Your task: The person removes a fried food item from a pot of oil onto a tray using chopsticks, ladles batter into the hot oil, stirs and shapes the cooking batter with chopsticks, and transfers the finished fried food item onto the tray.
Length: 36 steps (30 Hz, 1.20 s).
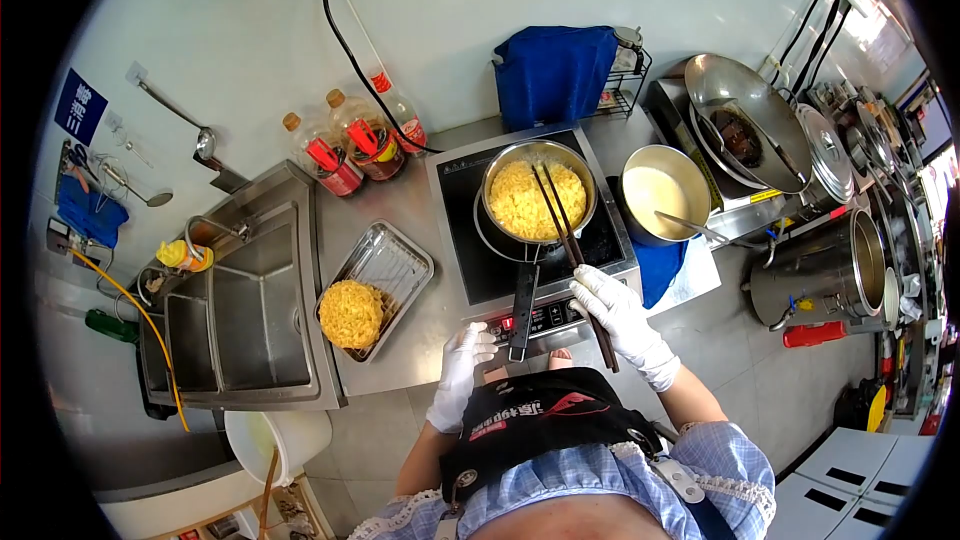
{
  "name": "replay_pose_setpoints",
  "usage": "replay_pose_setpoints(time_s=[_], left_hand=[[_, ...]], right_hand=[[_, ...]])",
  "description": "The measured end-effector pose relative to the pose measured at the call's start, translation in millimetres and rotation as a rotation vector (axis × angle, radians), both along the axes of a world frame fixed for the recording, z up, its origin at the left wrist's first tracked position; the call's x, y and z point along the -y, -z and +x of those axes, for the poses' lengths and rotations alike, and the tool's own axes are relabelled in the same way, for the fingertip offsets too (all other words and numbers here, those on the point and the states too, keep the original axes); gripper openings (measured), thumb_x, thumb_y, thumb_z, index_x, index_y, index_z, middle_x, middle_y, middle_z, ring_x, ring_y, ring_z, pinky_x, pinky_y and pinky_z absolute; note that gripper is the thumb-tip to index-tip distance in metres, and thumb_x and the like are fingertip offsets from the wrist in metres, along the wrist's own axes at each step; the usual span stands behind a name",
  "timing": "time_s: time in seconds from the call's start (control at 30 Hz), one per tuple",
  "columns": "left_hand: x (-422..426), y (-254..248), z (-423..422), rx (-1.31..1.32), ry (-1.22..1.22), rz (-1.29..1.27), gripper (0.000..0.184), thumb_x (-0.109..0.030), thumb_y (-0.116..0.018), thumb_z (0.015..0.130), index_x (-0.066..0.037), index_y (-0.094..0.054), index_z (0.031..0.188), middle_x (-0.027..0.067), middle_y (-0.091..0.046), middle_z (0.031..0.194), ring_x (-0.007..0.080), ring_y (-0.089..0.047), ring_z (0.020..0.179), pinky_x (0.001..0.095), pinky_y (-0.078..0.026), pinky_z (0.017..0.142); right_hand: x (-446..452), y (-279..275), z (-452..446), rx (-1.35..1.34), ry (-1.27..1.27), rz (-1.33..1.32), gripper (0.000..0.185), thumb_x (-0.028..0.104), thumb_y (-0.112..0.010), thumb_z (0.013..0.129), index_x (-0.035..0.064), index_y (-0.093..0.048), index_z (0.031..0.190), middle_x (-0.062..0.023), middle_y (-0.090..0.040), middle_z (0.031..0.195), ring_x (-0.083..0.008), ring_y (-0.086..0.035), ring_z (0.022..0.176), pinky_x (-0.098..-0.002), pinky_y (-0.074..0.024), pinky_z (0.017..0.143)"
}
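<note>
My right hand [622, 325], in a white glove, grips a pair of long dark chopsticks [566, 238]. Their tips reach into a steel saucepan [590, 208] and touch the yellow, crinkled noodle cake [522, 202] that fills it. The saucepan sits on a black induction cooktop [462, 270], its black handle [523, 305] pointing towards me. Beside the cooktop's front edge, left of that handle, my gloved left hand [463, 370] has its fingers curled in, with nothing visible in them. Another noodle cake [352, 315] lies at the near end of a metal tray [407, 265] with a rack.
Right of the cooktop stands a pot [706, 190] of pale liquid with a utensil [690, 227] in it. A double sink [262, 285] is at left, bottles [368, 140] along the wall. Farther right are a wok [712, 75] and a large steel pot [820, 265].
</note>
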<state>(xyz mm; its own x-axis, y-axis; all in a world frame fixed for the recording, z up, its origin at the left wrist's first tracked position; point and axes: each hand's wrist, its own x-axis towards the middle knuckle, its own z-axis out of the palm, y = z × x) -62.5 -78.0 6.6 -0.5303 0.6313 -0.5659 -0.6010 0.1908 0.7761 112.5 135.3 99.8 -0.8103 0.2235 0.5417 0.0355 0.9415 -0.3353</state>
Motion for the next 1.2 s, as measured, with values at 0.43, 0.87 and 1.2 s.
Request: replay_pose_setpoints(time_s=[0.43, 0.87, 1.2], left_hand=[[1, 4, -1, 0.001, -0.01, -0.011, 0.03, -0.028, -0.05, 0.092, 0.0, -0.056, 0.103, 0.0075, -0.063, 0.079, 0.0161, -0.062, 0.068, 0.0251, -0.05, 0.061], [-3, 3, 1, 0.002, -0.01, -0.013, 0.031, -0.028, -0.051, 0.092, 0.0, -0.058, 0.102, 0.0078, -0.063, 0.079, 0.0161, -0.061, 0.067, 0.0252, -0.05, 0.06], [4, 7, -1, -0.012, -0.009, -0.006, 0.035, -0.032, -0.05, 0.093, -0.001, -0.058, 0.104, 0.008, -0.063, 0.081, 0.0153, -0.062, 0.068, 0.024, -0.05, 0.06]], right_hand=[[1, -9, -2, -0.14, 0.033, -0.072, 0.04, 0.0, -0.07, 0.067, 0.001, -0.059, 0.106, -0.0169, -0.059, 0.108, -0.0327, -0.058, 0.101, -0.0354, -0.0506, 0.084], [-2, -12, -15, -0.332, 0.106, -0.331, 0.026, -0.003, -0.066, 0.073, 0.0003, -0.063, 0.099, -0.016, -0.063, 0.102, -0.0279, -0.062, 0.093, -0.031, -0.0496, 0.082], [-12, -31, 3, -0.342, 0.149, -0.658, 0.019, 0.0, -0.064, 0.078, 0.0002, -0.065, 0.097, -0.0144, -0.064, 0.102, -0.0227, -0.062, 0.094, -0.0298, -0.0481, 0.085]])
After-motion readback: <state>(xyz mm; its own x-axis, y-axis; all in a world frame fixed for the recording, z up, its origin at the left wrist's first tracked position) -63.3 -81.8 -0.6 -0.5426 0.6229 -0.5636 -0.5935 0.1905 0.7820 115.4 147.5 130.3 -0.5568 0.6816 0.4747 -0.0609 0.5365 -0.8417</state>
